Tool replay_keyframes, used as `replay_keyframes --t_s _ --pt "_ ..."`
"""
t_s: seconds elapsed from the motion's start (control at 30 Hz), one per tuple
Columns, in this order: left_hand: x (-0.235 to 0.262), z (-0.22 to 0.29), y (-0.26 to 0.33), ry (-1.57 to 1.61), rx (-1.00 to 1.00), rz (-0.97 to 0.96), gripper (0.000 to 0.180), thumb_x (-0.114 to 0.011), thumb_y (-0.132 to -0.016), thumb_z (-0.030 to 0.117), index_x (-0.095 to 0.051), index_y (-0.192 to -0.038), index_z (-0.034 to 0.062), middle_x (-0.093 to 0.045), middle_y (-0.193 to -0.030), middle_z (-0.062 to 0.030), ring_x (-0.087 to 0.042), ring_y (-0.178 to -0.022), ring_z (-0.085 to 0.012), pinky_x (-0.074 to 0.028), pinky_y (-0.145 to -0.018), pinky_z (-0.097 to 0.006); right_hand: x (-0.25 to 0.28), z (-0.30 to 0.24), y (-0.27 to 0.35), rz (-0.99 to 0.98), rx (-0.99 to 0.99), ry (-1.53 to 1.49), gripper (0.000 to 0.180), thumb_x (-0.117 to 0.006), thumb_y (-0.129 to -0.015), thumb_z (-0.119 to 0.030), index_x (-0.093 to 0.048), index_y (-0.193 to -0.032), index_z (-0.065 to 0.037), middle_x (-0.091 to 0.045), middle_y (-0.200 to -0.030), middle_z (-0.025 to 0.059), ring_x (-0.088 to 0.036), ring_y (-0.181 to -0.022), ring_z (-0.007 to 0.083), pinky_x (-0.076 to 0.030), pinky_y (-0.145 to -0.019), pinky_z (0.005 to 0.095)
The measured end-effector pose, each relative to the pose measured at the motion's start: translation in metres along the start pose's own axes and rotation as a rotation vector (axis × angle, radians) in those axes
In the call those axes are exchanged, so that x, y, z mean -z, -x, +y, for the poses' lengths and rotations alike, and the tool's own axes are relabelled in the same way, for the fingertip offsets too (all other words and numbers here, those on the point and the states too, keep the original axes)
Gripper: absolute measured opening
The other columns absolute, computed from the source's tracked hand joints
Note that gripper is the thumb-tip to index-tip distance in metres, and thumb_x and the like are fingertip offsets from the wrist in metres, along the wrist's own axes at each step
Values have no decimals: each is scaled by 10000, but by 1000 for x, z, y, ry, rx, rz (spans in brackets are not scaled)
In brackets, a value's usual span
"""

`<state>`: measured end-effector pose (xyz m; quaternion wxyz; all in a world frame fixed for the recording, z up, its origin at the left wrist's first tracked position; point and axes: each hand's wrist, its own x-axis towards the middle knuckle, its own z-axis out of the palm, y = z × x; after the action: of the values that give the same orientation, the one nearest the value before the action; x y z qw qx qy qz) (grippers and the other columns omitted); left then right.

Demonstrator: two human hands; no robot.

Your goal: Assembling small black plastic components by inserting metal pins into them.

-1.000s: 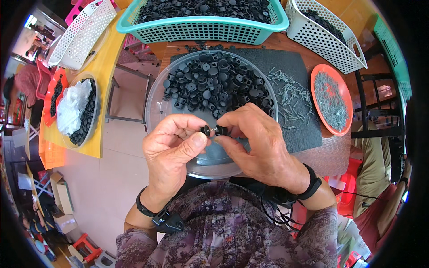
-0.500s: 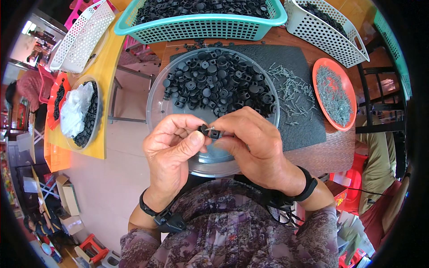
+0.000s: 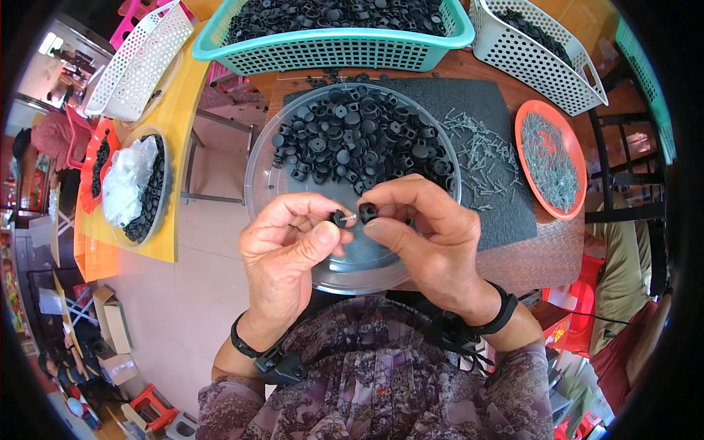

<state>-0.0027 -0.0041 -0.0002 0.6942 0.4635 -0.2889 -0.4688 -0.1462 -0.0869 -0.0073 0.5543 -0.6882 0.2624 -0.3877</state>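
Between its thumb and fingers my left hand (image 3: 282, 246) pinches a small round black plastic cap (image 3: 336, 218). A silvery screw (image 3: 348, 218) sticks out of that cap toward the right. My right hand (image 3: 433, 235) grips a black plastic piece with a hole (image 3: 368, 212), close to the screw's tip; whether they touch I cannot tell. Both hands are above the near part of a clear round tub (image 3: 257, 172), whose far part holds a heap of small black plastic parts (image 3: 352, 139).
Loose screws (image 3: 480, 158) lie on a dark mat (image 3: 506, 235) to the right, beside an orange plate of screws (image 3: 524, 198). Behind stand a teal basket (image 3: 330, 53) and a white basket (image 3: 524, 66) of black parts. At left, a yellow table (image 3: 165, 227) carries further containers.
My right hand has drawn its black piece slightly to the right and turned it, so its hole now shows. More of the screw is exposed between the two pieces.
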Motion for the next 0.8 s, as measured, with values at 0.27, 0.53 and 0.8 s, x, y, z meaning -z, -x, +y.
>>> replay_keyframes --t_s 0.27,0.53,0.8 --pt "-5 6 5 -147 -46 46 226 -686 -783 58 -576 -952 -42 -632 -824 -127 -599 -656 -148 -498 -584 -246 7 0 -6 -69 -383 -618 233 -593 -784 92 -628 -998 7 -659 -911 73 -602 -813 97 -483 -713 227" --pt "-10 7 7 -250 -102 68 221 -691 -749 -29 -587 -944 -37 -601 -770 -52 -559 -645 -88 -469 -589 -205 5 6 -7 -78 -392 -700 237 -595 -777 90 -633 -994 4 -661 -920 78 -607 -827 107 -478 -706 218" --pt "-8 2 7 -290 -129 47 211 -676 -760 -60 -591 -950 -27 -593 -818 -27 -543 -717 -60 -452 -653 -188 5 7 -5 -64 -370 -653 241 -590 -776 103 -629 -995 12 -657 -941 80 -603 -835 104 -488 -742 228"
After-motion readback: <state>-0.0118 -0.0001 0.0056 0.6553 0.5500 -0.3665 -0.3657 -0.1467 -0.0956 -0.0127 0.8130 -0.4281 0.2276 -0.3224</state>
